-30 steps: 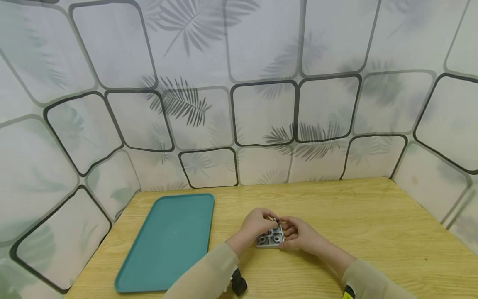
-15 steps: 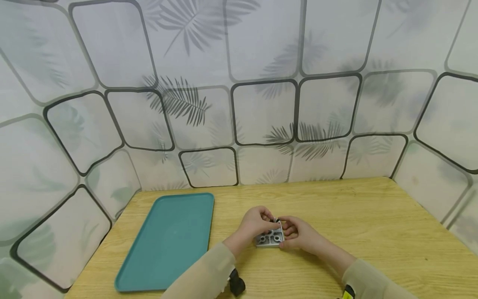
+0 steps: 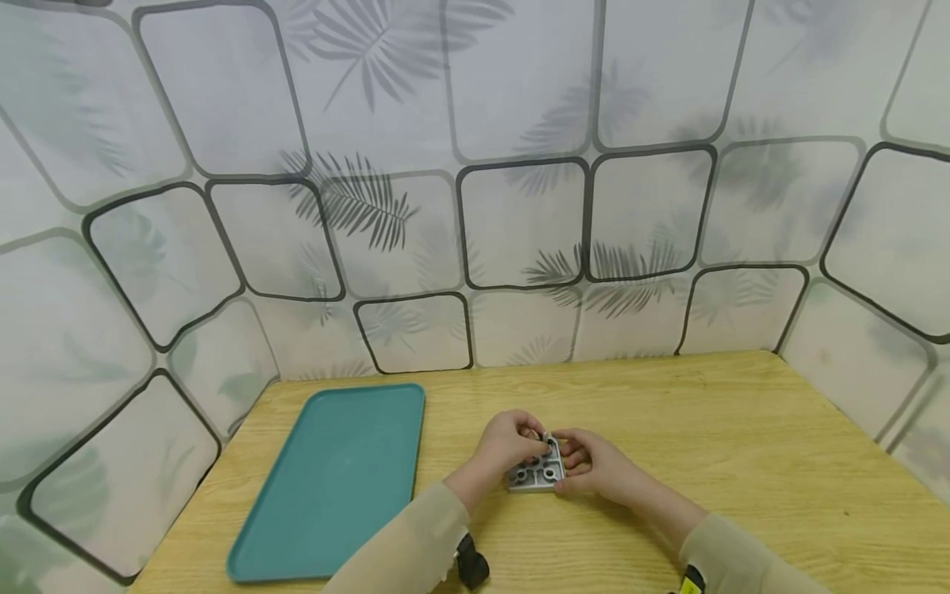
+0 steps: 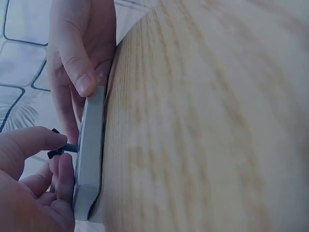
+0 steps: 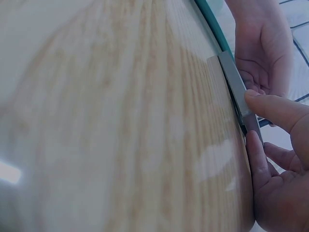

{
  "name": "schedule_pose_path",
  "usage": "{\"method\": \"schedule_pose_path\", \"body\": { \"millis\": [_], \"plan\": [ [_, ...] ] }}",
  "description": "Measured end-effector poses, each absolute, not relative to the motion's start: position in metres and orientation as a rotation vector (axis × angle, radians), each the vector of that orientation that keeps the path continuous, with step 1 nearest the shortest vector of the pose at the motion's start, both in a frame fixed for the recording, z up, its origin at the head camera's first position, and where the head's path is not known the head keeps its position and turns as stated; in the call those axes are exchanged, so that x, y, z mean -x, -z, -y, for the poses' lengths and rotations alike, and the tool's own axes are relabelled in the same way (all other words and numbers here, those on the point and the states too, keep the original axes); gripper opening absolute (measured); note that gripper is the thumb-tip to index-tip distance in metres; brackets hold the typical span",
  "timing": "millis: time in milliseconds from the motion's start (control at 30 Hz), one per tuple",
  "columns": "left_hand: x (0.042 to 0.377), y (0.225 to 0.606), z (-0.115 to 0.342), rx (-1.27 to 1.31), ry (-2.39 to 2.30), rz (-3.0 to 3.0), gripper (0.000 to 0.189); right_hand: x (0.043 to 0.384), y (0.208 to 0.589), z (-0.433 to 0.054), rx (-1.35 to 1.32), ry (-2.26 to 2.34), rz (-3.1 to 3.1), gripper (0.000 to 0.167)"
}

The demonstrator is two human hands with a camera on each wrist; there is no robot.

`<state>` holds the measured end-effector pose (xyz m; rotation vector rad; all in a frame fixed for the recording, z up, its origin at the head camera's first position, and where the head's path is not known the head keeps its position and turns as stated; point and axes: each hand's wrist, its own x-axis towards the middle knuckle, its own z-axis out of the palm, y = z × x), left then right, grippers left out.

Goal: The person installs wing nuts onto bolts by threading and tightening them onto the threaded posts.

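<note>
A square grey metal plate [image 3: 536, 487] with ribs and round bosses lies on the wooden table in the head view. My left hand [image 3: 508, 443] reaches over its far left part. In the left wrist view, thumb and fingers of that hand pinch the black head of a threaded bolt [image 4: 71, 148], whose shank points into the plate's face. My right hand [image 3: 596, 464] grips the plate's right edge, thumb at the near corner. The right wrist view shows the thumb on the plate's side [image 5: 234, 79] and a finger low against it. The left fingers partly hide the bolt in the head view.
A teal tray [image 3: 337, 478] lies on the table [image 3: 705, 445] to the left of the hands. Patterned cloth walls [image 3: 519, 223] enclose the back and sides. A black strap piece [image 3: 472, 563] hangs by the left sleeve.
My left fingers have shifted slightly around the bolt, the hand rising a little from its place a second ago. The right hand and the plate have stayed put.
</note>
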<state>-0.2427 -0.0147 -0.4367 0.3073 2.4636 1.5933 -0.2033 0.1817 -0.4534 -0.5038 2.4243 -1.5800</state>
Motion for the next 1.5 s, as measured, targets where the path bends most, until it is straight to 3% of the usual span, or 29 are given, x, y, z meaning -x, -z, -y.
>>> {"method": "schedule_pose_path", "body": {
  "millis": [1200,1500],
  "plan": [
    [0.2402,0.4342,0.0112,-0.374,-1.368,-2.684,0.041,0.2042,0.4551,-0.1838,0.525,1.598,-2.409,0.082],
    [0.2399,0.4337,0.0111,-0.370,-1.385,-2.651,0.024,0.2065,0.4586,-0.1850,0.563,1.615,-2.418,0.082]
  ]
}}
